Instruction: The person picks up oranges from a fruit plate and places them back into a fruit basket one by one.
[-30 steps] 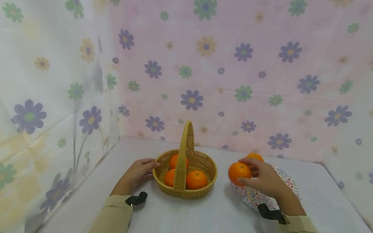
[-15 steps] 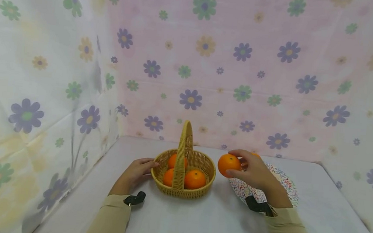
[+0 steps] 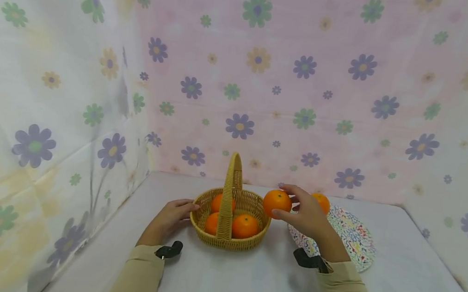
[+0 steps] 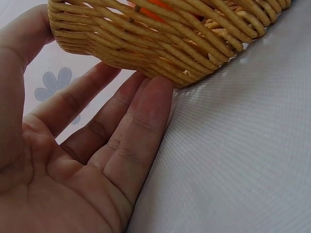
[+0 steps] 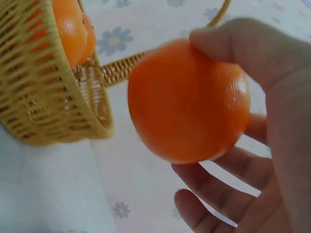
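Observation:
A wicker basket (image 3: 235,244) with a tall arched handle stands on the table, several oranges (image 3: 245,226) inside it. My left hand (image 3: 171,217) holds the basket by its left side, thumb at the rim and fingers against the outer weave (image 4: 146,41). In my right hand (image 3: 311,220) is another orange (image 3: 276,203), gripped between thumb and fingers. It is raised in the air at the basket's right rim, apart from the wicker in the right wrist view. Part of the oranges in the basket is hidden behind the handle.
A round plate (image 3: 353,235) with a multicoloured speckled pattern lies right of the basket, partly behind my right arm. One orange (image 3: 321,204) is at its far left part. Flowered cloth walls (image 3: 272,93) close off the back and sides of the white table (image 3: 222,279).
My right hand has carried its orange leftward and slightly up, from over the plate to the basket's right rim. The left hand has stayed on the basket.

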`<action>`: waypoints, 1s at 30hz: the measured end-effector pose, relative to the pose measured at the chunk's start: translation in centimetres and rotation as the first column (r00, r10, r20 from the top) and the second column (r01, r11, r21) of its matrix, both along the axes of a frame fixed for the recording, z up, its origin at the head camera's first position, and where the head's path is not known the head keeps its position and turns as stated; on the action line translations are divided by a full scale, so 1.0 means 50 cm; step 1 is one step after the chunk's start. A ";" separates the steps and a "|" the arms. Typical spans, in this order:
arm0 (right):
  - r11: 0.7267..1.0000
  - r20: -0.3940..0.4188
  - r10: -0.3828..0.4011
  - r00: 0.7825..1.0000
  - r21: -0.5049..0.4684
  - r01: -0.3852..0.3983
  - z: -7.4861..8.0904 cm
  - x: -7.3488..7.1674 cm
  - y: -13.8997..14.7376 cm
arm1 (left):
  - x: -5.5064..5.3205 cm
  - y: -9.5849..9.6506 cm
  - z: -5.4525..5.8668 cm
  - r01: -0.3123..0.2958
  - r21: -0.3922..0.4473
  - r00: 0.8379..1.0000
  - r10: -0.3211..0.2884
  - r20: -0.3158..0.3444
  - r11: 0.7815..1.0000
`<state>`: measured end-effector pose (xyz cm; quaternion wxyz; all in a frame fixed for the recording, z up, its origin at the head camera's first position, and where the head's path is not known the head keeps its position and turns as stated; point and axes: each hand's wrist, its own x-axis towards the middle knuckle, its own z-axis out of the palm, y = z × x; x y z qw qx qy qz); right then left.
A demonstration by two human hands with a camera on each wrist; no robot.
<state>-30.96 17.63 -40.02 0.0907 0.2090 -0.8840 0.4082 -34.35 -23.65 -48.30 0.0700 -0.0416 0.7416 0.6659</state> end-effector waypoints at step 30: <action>0.988 0.075 -0.119 0.990 -0.095 0.126 -0.034 0.000 -0.076 | 0.006 0.000 0.009 -0.005 -0.013 1.000 0.006 0.024 1.000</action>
